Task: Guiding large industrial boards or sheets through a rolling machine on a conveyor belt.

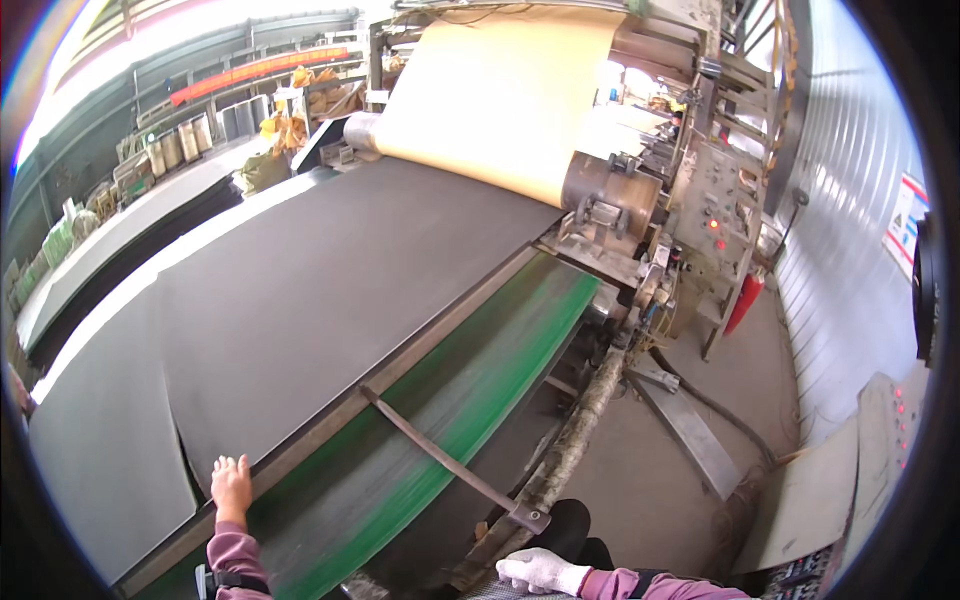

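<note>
A wide dark grey sheet (330, 270) lies along the long table, running up to a roller at the far end. Close by, a second grey sheet (110, 430) meets it, with a narrow dark gap between the two. My bare left hand (231, 485) rests at the first sheet's near corner, beside that gap, fingers stretched out over the edge. My right hand (540, 570), in a white knit glove, is low in front of me above a dark mesh surface. Its fingers are curled; whatever they may hold is hidden.
Yellowish sheeting (490, 90) comes down to the metal roller (610, 195). A green belt (430, 390) runs below the table edge, crossed by a metal bar (440, 450). A control panel (720, 200) with red lights stands right. Part of another person (20, 392) shows far left.
</note>
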Available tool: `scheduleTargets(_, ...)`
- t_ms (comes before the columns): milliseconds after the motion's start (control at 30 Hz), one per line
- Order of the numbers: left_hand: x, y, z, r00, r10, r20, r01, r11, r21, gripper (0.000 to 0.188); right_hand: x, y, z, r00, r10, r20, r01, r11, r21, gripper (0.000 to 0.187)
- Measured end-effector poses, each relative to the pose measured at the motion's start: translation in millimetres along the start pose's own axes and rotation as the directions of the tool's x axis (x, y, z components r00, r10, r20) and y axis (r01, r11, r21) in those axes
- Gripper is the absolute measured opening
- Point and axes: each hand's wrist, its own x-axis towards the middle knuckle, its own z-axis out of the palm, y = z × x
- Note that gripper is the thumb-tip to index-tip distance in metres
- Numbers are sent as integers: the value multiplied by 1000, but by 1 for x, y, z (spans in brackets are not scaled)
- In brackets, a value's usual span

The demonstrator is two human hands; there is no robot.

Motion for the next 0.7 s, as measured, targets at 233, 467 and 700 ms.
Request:
scheduleTargets(233, 50, 126, -45, 965, -209, -155, 186, 971, -151, 66, 8, -9, 9, 995, 58, -80, -62, 997, -43, 27)
scheduleTargets(467, 119, 244, -76, 995, -96, 25, 99, 976, -196, 75, 4, -6, 7, 979, 62, -196, -53, 997, 50, 25)
scheduleTargets(700, 116, 228, -91, 888, -46, -457, -245, 794, -556, 51, 5, -3, 7, 985, 76, -156, -64, 995, 79, 22)
